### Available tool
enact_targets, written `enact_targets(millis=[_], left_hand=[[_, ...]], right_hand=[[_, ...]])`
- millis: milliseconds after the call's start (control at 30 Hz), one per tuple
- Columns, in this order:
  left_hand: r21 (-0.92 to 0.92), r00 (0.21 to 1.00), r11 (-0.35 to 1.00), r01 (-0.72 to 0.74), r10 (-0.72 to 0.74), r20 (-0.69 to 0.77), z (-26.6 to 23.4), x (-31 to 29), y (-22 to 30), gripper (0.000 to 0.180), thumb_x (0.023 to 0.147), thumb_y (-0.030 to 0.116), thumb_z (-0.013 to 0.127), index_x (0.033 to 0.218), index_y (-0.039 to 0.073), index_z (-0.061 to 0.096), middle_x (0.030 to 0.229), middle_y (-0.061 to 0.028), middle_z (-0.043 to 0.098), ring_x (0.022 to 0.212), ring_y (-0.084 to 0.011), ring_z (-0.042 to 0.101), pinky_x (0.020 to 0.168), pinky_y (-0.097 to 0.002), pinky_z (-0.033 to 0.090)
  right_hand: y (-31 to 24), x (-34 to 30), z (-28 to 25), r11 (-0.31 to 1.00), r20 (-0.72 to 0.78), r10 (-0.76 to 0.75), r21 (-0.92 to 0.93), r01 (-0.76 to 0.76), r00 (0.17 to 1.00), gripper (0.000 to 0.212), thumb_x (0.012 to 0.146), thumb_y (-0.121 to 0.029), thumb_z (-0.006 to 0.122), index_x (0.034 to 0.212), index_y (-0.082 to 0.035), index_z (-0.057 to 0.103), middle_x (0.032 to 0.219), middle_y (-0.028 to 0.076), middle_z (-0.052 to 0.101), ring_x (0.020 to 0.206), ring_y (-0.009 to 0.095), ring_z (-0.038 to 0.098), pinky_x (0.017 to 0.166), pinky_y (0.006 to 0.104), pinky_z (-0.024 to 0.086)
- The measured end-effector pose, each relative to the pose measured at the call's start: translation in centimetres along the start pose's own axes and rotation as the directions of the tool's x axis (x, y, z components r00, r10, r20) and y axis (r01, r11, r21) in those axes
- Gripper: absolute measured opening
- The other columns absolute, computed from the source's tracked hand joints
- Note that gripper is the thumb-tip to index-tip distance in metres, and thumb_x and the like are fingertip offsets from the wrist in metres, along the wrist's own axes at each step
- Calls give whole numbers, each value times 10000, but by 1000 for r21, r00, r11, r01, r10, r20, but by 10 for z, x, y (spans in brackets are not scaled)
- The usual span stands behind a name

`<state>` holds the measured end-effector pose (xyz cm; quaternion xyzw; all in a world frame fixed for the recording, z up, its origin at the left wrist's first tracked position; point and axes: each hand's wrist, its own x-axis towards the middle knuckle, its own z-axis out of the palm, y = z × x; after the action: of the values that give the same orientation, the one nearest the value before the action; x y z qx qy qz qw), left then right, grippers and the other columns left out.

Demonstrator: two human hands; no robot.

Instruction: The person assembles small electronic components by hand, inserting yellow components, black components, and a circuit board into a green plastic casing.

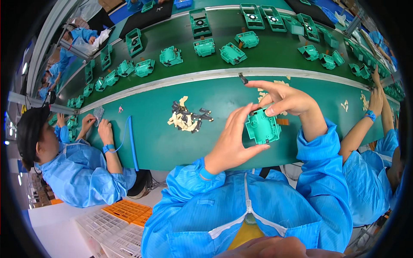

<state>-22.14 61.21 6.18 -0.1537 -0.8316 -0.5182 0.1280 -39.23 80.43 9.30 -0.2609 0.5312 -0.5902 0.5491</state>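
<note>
My left hand (234, 139) grips a green plastic housing (261, 127) by its left side, thumb along the lower edge. The housing is tilted so its moulded inner side shows; an orange-brown flat ribbon (282, 121) sticks out on its right. My right hand (292, 101) is at the housing's top edge, thumb pressed on it and some fingers bent behind, partly hidden. Its index finger stretches left, with a small black part (243, 78) at the tip; whether it sticks there cannot be told. Left of my hands lies a pile of black parts (197, 121) and cream scraps (184, 125).
Beyond a pale metal rail (180, 80), a dark green belt (180, 38) carries several green housings (171, 56). A blue tube (132, 144) lies left on the table. Co-workers in blue sit at left (81, 172) and right (365, 180). More cream scraps (282, 84) lie behind my right hand.
</note>
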Motion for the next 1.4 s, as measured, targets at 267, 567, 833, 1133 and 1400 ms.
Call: enact_targets(millis=[267,567,833,1133,1400], left_hand=[[62,906,992,109,-73,-417,3,-11,-6,975,706,207,934,1479,9,374,1437,-177,463,1317,-300,490,1100,-421,399],[295,912,951,89,41,-408,20,-6,10,1056,672,279,960,1484,0,345,1421,-170,462,1298,-321,477,1091,-434,384],[406,923,910,85,81,-375,27,-3,26,1029,691,253,947,1476,-4,334,1465,-206,422,1336,-363,436,1114,-469,356],[217,965,965,150,-95,-247,41,-49,-5,909,729,109,908,1436,-11,349,1499,-262,401,1372,-403,454,1131,-466,385],[294,945,922,252,-169,-278,43,-81,-20,998,719,201,933,1464,-19,307,1510,-278,385,1351,-432,459,1112,-483,399]], right_hand=[[3,-15,49,913,-624,-400,-203,355,671,865,990,-222,672,1623,-59,106,1501,230,477,1286,307,564,1055,405,459],[35,-12,94,805,-610,-389,139,576,691,822,1002,-147,620,1623,-37,93,1481,264,494,1346,270,519,1114,389,399],[32,-23,84,839,-590,-356,140,526,725,826,1003,-169,635,1609,11,102,1405,246,573,1307,239,547,1100,369,407],[79,-28,74,943,-663,-279,-52,329,695,733,1005,-184,642,1566,34,222,1425,214,556,1311,239,531,1103,372,401],[113,-56,85,918,-774,-147,125,377,616,117,965,-120,567,879,-42,565,1073,75,590,988,160,559,919,323,454]])
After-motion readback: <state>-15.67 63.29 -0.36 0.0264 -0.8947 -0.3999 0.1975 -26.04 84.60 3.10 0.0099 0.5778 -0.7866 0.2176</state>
